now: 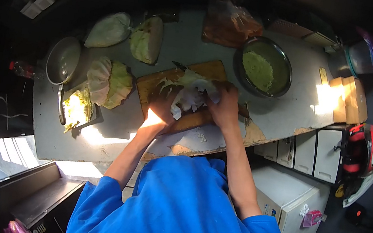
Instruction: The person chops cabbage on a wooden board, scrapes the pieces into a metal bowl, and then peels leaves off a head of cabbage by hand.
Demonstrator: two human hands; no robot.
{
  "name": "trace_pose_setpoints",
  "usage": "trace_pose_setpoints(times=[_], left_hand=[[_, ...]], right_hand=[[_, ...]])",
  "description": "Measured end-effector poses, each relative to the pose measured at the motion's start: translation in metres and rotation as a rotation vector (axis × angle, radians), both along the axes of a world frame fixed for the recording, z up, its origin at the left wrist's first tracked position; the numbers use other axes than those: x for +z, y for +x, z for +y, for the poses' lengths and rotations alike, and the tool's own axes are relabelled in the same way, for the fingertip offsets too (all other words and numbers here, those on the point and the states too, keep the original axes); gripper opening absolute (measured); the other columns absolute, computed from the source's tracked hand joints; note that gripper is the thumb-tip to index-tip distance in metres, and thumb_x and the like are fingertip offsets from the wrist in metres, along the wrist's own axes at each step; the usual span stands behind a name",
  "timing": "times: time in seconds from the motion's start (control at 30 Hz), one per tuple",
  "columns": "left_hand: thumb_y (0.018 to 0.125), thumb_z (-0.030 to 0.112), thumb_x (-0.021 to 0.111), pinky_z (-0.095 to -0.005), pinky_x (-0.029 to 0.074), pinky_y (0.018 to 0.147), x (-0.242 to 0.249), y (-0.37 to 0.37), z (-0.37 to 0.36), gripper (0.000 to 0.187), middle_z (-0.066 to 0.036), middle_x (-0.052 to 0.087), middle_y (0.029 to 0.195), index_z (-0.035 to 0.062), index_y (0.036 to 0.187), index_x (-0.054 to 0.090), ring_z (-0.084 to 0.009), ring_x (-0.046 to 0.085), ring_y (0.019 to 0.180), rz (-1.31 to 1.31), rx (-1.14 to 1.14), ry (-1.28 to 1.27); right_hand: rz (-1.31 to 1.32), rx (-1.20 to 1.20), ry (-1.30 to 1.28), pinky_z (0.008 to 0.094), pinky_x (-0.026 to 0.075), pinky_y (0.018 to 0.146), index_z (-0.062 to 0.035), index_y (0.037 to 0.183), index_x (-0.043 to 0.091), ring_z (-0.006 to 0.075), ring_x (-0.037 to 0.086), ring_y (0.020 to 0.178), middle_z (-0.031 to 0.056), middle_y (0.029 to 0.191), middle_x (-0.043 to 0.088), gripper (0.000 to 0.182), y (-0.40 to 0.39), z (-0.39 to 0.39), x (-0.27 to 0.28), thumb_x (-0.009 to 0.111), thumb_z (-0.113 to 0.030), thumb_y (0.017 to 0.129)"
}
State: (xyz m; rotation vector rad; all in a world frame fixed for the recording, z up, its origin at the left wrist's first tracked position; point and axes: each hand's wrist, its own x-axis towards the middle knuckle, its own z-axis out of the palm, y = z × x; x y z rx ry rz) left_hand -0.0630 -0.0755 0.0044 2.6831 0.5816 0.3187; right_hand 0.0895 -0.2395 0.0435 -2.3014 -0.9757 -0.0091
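A wooden cutting board (146,87) lies near the front edge of the grey table, with pale cabbage leaves (191,96) bunched on it. My left hand (163,105) curls round the left side of the leaves, fingers bent down onto the board. From the other side my right hand (223,104) grips them, its thumb turned inward; some fingertips are hidden among the leaves. A knife (179,66) rests at the board's far edge. To the right of the board stands a metal bowl (289,76) of shredded cabbage (258,71).
Cabbage pieces (146,39) and outer leaves (109,84) lie left of the board, beside a pan (63,59). A plastic bag (233,26) of orange-brown food sits at the back. Wooden blocks (350,100) stand at the right edge; below is a white cabinet (287,187).
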Motion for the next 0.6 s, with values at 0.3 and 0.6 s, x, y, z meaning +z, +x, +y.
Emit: trace_pose_setpoints(times=[0.3,0.6], left_hand=[[0.075,0.04,0.082,-0.0532,0.039,0.111,0.031,-0.02,0.012,0.077,-0.019,0.051,0.144,0.0117,0.141,0.054,-0.0416,0.041,0.138,-0.234,0.026,-0.25],[0.065,0.063,0.081,-0.0725,0.028,0.108,0.007,-0.004,0.007,0.101,-0.009,0.041,0.157,0.0282,0.151,0.042,-0.0476,0.027,0.146,0.228,-0.132,0.019]], right_hand=[[0.182,-0.162,0.15,0.0473,0.049,0.091,0.0009,0.109,0.067,0.0436,0.06,0.105,0.0239,0.111,0.06,0.041,-0.043,0.007,0.018,0.079,-0.023,0.078],[0.262,-0.04,0.178,0.0478,0.049,0.089,0.0008,0.109,0.064,0.0429,0.061,0.103,0.0241,0.11,0.061,0.038,-0.052,0.001,-0.006,0.077,-0.021,0.081]])
